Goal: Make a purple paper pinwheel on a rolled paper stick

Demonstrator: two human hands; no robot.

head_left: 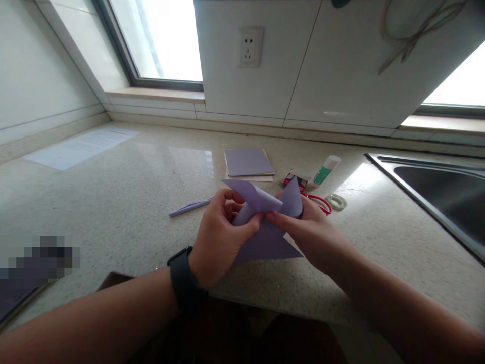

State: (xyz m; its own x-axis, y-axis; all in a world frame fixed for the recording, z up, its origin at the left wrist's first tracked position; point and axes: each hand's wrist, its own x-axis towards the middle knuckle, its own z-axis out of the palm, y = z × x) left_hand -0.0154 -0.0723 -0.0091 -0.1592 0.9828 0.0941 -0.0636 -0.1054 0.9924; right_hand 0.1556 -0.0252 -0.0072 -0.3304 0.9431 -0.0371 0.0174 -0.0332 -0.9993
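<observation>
Lilac paper (267, 240) is held close to the front edge of the speckled surface (125, 212), its upper corners curled; whether the flat part beneath belongs to the same sheet cannot be told. Fingers of the left hand (217, 240) and right hand (310, 235) are clamped on it, thumbs nearly meeting, presumably to keep the curl from springing open. Glue stick (326, 171), red-handled scissors (322, 201) and tape roll (337, 202) lie just beyond the right hand, apparently for easy reach. Room for moving is widest leftward, past a slim lilac rod (190, 207); the sink rim (388, 170) bounds the right.
</observation>
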